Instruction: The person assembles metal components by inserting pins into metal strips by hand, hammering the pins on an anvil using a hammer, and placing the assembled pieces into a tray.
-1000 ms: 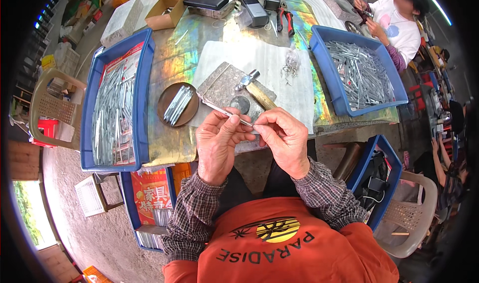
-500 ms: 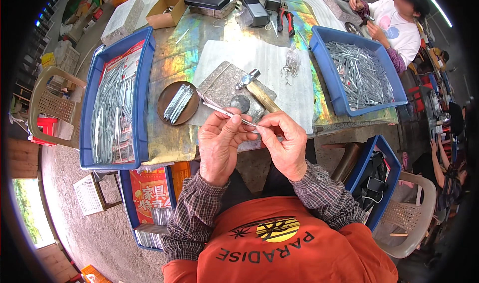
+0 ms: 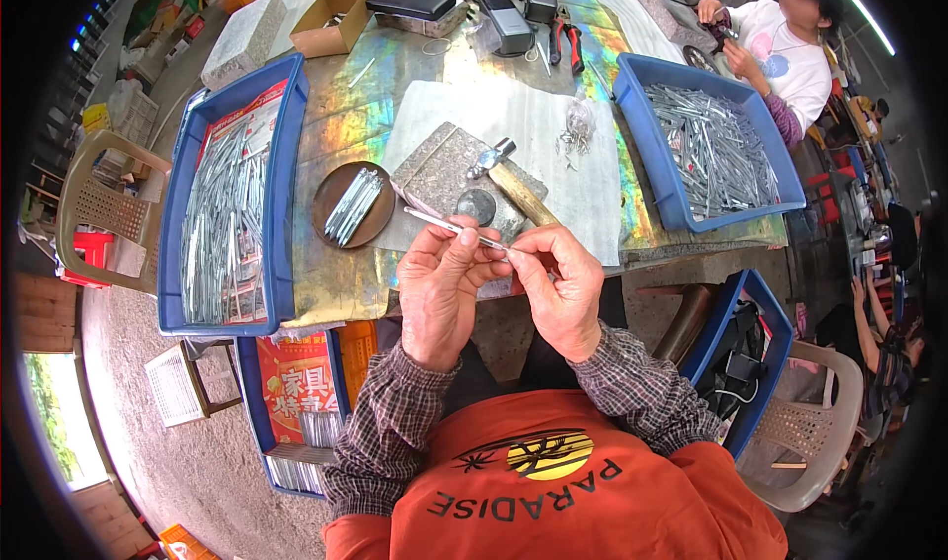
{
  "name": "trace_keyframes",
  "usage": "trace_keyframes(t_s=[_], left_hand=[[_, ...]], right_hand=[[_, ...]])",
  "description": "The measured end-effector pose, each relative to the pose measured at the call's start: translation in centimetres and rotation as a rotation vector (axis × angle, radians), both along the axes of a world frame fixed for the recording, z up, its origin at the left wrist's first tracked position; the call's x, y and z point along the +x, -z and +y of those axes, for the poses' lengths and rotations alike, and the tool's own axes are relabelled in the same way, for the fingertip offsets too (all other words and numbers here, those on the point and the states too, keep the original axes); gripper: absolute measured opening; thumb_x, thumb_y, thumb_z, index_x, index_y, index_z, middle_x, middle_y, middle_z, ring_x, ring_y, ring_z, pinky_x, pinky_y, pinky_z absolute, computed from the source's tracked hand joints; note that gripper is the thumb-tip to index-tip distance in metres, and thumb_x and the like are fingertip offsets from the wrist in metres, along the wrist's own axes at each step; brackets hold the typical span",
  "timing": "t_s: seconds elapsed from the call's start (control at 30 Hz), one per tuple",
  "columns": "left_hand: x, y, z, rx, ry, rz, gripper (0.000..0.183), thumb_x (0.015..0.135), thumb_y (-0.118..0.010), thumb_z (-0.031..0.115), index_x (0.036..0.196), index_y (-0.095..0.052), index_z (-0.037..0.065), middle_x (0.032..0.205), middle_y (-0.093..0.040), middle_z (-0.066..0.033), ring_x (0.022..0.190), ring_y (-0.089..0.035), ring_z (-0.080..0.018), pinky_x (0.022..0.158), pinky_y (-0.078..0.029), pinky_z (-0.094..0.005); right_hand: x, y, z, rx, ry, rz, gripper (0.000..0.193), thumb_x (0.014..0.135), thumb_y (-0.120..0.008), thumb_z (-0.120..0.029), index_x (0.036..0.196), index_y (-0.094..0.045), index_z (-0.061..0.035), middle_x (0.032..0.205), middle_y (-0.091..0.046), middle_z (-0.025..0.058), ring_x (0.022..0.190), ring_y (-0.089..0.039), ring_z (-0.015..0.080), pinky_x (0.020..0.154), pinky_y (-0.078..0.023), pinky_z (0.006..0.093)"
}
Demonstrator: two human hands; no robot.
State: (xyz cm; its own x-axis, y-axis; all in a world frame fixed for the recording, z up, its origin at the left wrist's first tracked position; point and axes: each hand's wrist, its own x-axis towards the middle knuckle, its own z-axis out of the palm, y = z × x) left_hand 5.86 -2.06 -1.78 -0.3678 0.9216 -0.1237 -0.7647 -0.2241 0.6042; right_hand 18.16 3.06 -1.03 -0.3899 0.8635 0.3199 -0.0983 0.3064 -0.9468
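Observation:
Between both hands I hold a slim silvery metal strip (image 3: 427,217), its far end pointing up and left. My left hand (image 3: 434,298) pinches it along its middle, thumb on top. The fingertips of my right hand (image 3: 565,293) close on its near right end; whatever small part is there is hidden. Just beyond my hands lies a speckled stone block (image 3: 434,160), bearing a round dark metal disc (image 3: 477,205) and a hammer (image 3: 523,195) with a wooden handle. To the left, similar metal strips (image 3: 353,207) lie bundled in a round brown dish (image 3: 324,187).
Blue trays of thin metal pieces stand at left (image 3: 283,180) and right (image 3: 629,101). A pile of fine wire-like pieces (image 3: 576,130) lies on the white sheet (image 3: 592,204). Red-handled pliers (image 3: 565,44) lie farther back. Another person (image 3: 780,56) works at the far right.
My hands have barely shifted, with the pinch on the metal strip kept. The other person at the far right has moved head and hands a little.

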Motion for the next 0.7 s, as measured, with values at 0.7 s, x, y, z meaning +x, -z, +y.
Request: trace_keyframes(t_s=[0.7], left_hand=[[0.3,0.3,0.1,0.010,-0.102,0.122,0.010,0.090,-0.056,0.001,0.100,-0.056,-0.002,0.094,-0.066,-0.0170,0.077,-0.066,-0.0216,0.069,-0.057,-0.0324]], right_hand=[[-0.1,0.1,0.3,0.115,0.072,-0.067,0.007,0.084,-0.065,-0.001,0.082,-0.058,0.0011,0.072,-0.059,0.0049,0.057,-0.055,0.0086,0.049,-0.042,0.0229]])
